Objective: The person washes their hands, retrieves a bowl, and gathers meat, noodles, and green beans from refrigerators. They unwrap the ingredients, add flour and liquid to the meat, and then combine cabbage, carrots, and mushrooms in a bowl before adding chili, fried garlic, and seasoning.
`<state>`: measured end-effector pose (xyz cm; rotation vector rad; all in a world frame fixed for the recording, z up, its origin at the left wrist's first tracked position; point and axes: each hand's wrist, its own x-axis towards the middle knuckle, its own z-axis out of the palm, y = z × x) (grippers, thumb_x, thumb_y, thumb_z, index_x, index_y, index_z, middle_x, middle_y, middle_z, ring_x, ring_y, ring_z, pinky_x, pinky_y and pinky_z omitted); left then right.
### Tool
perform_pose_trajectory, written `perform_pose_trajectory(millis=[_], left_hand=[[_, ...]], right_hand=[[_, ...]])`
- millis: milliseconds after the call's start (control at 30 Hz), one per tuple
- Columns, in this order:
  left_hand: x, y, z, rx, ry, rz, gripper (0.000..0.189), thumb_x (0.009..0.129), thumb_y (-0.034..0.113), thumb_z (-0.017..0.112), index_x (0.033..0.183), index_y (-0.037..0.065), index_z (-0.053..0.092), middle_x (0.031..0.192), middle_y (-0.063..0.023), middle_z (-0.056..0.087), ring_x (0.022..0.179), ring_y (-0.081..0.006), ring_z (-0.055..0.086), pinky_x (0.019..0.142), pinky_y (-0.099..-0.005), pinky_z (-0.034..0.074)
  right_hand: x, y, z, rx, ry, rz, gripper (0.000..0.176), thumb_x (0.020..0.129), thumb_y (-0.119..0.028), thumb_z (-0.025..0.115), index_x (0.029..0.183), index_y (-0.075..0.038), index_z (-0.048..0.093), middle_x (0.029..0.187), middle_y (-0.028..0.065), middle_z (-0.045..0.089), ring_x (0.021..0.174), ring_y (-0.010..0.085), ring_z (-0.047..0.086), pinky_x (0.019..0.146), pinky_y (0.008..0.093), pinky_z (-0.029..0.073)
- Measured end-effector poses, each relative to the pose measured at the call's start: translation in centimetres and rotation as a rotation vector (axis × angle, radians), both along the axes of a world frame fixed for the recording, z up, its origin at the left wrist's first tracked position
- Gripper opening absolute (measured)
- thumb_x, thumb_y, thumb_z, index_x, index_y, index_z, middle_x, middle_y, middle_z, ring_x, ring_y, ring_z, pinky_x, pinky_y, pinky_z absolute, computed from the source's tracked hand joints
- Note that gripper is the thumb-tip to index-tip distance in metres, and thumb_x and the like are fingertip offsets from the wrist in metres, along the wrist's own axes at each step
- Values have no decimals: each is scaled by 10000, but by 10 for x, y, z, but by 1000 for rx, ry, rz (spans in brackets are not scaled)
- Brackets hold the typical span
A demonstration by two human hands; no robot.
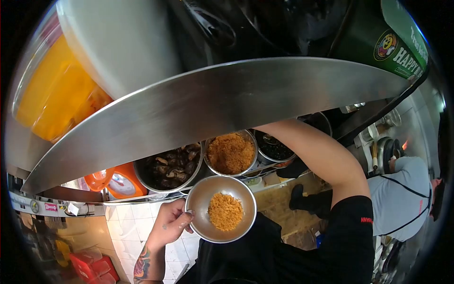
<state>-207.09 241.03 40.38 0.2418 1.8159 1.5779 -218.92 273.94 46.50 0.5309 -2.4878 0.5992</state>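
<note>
My left hand [171, 221] grips the rim of a round metal bowl [200, 208], with the thumb over the edge. A heap of orange-brown crumbs [225, 211] lies in the middle of it. Just beyond stands a metal container of similar orange crumbs [231, 152]. To its left, a pot holds dark brown chunks [174, 165]; to its right, another holds something dark and finely cut [275, 146]. My right forearm [312, 146] reaches in under the steel shelf, which hides the hand and whatever it may hold.
A steel shelf edge [227, 97] crosses above the containers. On it are a tub of orange liquid [61, 90] and a green box [397, 47]. An orange scale [124, 182] stands left of the pots. A co-worker in a grey shirt [402, 199] is at a stove on the right.
</note>
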Motion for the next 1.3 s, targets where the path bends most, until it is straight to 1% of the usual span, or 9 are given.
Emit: perform_pose_trajectory(millis=[433, 600, 667, 767, 867, 900, 967, 1100, 1300], left_hand=[[3, 3, 3, 5, 2, 36, 182, 895, 139, 615, 872, -41, 606, 716, -63, 615, 593, -124, 604, 528, -254, 508], [1, 1, -2, 20, 10, 0, 174, 916, 123, 600, 826, -24, 577, 719, -63, 623, 598, -121, 637, 532, -257, 545], [2, 3, 0, 14, 0, 0, 177, 921, 130, 599, 828, -19, 577, 706, -52, 616, 597, -105, 631, 527, -246, 534], [5, 8, 5, -17, -17, 7, 178, 923, 124, 592, 819, -18, 569, 701, -45, 610, 589, -99, 622, 526, -240, 528], [7, 10, 10, -30, -6, 8, 173, 916, 113, 591, 809, -18, 560, 698, -50, 610, 584, -101, 622, 527, -237, 525], [8, 11, 11, -25, -6, 14, 171, 915, 112, 592, 808, -18, 558, 697, -52, 611, 581, -103, 623, 527, -237, 524], [10, 12, 11, -34, 10, 20, 148, 904, 111, 594, 812, -5, 574, 698, -44, 601, 573, -112, 606, 516, -250, 504], [12, 13, 9, -16, 29, 33, 151, 907, 114, 592, 813, -3, 573, 695, -41, 598, 571, -109, 603, 516, -249, 505], [14, 11, 4, 37, 6, 52, 174, 929, 124, 572, 838, -25, 578, 689, -47, 628, 579, -98, 630, 527, -236, 509]], right_hand=[[23, 28, 33, -219, -223, -132, 172, 903, -213, 644, 944, -57, 702, 816, 105, 691, 755, 201, 644, 699, 352, 502], [66, 33, 34, -388, -642, 79, 223, 921, -271, 647, 936, -53, 694, 788, 81, 688, 735, 162, 625, 681, 310, 483], [92, 29, 28, -340, -569, 213, 225, 951, -244, 600, 927, -33, 676, 764, 55, 667, 690, 126, 604, 637, 297, 466], [138, 16, 38, -368, -670, 168, 160, 946, -140, 606, 879, -3, 656, 765, 24, 655, 667, 96, 582, 585, 259, 443], [165, 10, 32, -296, -446, 196, 63, 885, -77, 639, 860, -19, 637, 668, 61, 572, 522, 186, 526, 484, 291, 397], [168, 9, 30, -296, -450, 201, 63, 885, -77, 639, 860, -19, 637, 668, 61, 572, 522, 186, 526, 484, 291, 397], [173, 11, 26, -90, -118, 289, 76, 794, -50, 698, 857, -40, 658, 634, 37, 529, 507, 195, 500, 460, 285, 362], [185, 18, -2, 78, 234, 282, 184, 723, -71, 737, 901, -57, 689, 608, -2, 485, 501, 153, 473, 436, 292, 323], [196, 27, -64, 31, 162, 250, 164, 729, -101, 744, 879, -60, 692, 625, -9, 499, 515, 149, 465, 445, 282, 316]])
